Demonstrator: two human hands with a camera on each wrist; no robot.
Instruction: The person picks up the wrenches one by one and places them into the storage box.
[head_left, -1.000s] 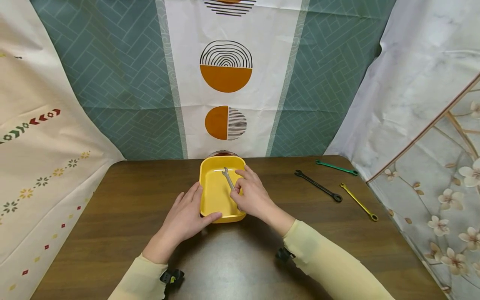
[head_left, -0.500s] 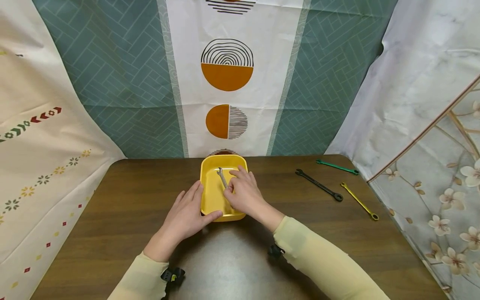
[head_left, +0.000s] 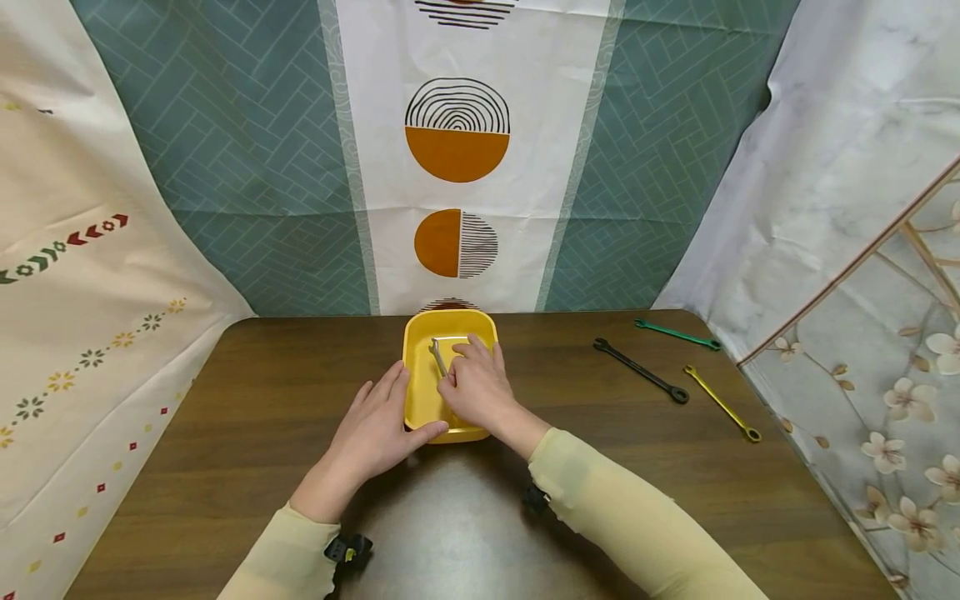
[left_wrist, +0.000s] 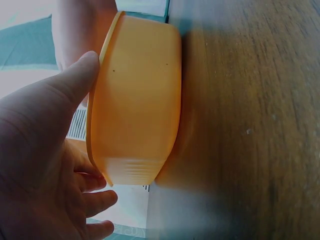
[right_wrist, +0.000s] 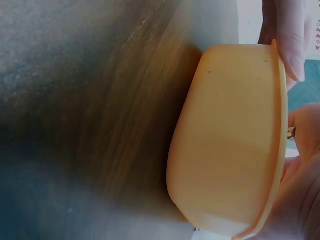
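A yellow rectangular tray (head_left: 426, 402) stands on the wooden table. My left hand (head_left: 375, 425) rests along its left side, fingers mostly straight and the thumb on the front rim; the left wrist view has that thumb (left_wrist: 82, 72) against the rim of the tray (left_wrist: 137, 100). Over the inside of the tray, my right hand (head_left: 480, 387) pinches a silver combination wrench (head_left: 437, 357) between thumb and index finger. The wrench's open end points away to the far left; its other end is hidden by the hand. The right wrist view shows only a bit of the wrench (right_wrist: 291, 133) above the rim.
On the right of the table (head_left: 570, 467) lie a black wrench (head_left: 640, 370), a green wrench (head_left: 677, 334) and a yellow wrench (head_left: 722, 403), apart from one another. A patterned curtain (head_left: 300, 167) hangs behind the table's far edge, and other cloths hang at both sides.
My right hand has moved left inside the tray, carrying the silver wrench with it from the tray's middle toward its left part. My left hand stays at the rim.
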